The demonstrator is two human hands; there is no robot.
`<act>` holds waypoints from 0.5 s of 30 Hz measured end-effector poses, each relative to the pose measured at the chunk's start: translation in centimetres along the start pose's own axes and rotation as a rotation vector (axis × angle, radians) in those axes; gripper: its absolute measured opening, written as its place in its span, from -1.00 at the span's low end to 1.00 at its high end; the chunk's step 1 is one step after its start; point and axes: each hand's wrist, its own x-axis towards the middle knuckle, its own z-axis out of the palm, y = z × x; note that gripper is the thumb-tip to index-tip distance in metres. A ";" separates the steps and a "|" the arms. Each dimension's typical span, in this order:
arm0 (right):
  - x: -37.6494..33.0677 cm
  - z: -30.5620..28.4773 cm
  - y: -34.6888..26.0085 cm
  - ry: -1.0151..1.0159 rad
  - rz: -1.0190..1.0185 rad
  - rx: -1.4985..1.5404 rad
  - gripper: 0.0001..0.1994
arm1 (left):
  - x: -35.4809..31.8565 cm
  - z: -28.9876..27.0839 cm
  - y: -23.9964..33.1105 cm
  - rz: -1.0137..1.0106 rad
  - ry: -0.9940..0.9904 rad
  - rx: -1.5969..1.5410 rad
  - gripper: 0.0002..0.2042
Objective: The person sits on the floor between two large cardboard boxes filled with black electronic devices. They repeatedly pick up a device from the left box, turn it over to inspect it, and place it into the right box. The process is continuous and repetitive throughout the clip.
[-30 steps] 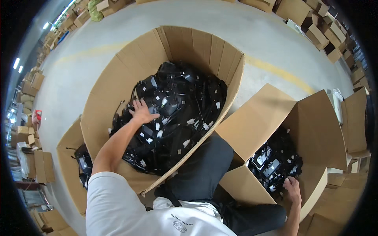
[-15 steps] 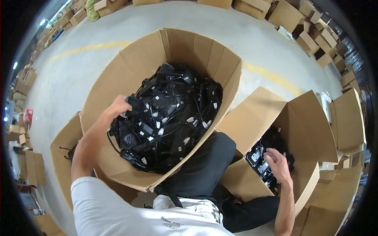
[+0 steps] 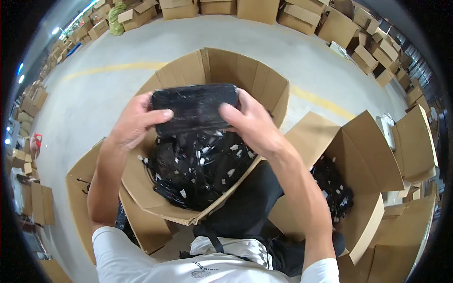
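Observation:
Both my hands hold a flat black rectangular object with rounded corners (image 3: 193,107), its surface shiny and smeared by motion. My left hand (image 3: 137,120) grips its left end, thumb across the near face. On the right end my right hand (image 3: 255,120) is closed, thumb on the same face. The object is held above a large open cardboard box (image 3: 252,78), hiding part of what lies inside. Below it is a heap of black cables and black plastic parts (image 3: 188,170) with small white connectors or tags.
To the right stands a smaller open carton (image 3: 370,148) with black cabled parts (image 3: 332,191) inside. Another open carton (image 3: 80,193) is at the left, partly behind my left arm. Stacked boxes (image 3: 342,28) line the far side of the grey floor (image 3: 321,61).
My right hand has left the right carton and my left hand has risen from the large box's left side. Both now grip the black object. A silver-patched piece no longer shows in the right carton.

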 end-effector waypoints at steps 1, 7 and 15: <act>0.7 0.7 0.3 0.137 -0.007 -0.073 -0.32 | 0.5 0.3 -1.1 -0.045 -0.055 0.045 -0.54; -4.2 -5.8 -0.7 0.605 -0.263 -0.102 -0.54 | 4.2 -4.1 -10.6 -0.112 0.141 0.863 -0.56; -19.3 -14.0 -5.6 0.924 -0.613 0.153 -0.63 | 6.1 4.0 -19.1 0.200 -0.244 1.020 -0.59</act>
